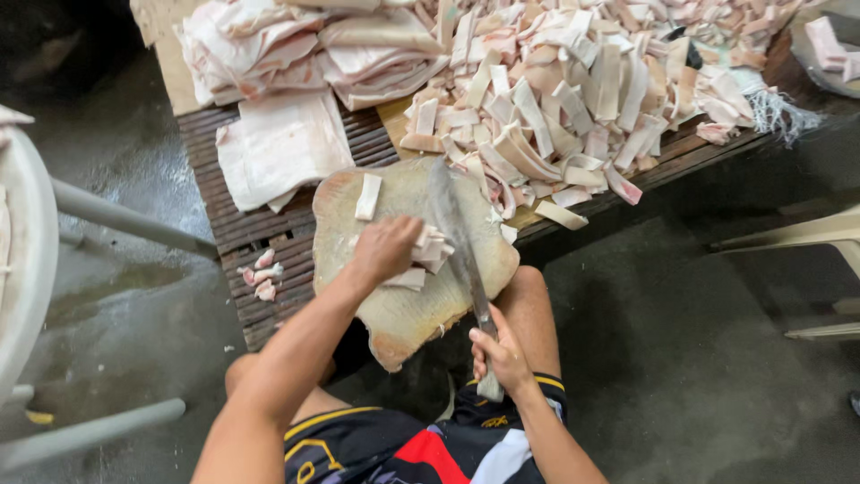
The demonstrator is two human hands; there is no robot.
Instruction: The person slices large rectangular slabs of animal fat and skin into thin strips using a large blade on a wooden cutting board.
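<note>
Pork skin strips: soft, likely slippery; left hand presses them flat on chopping board. Right hand fingers wrapped round cleaver handle.

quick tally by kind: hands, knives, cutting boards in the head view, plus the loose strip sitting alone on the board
Hands: 2 (left hand pressing a small stack of pale strips, right hand gripping the handle)
Knives: 1 (long knife, blade lying across the board)
Cutting boards: 1 (worn board)
Lone strip on the board: 1 (lone strip)
Total: 5
</note>
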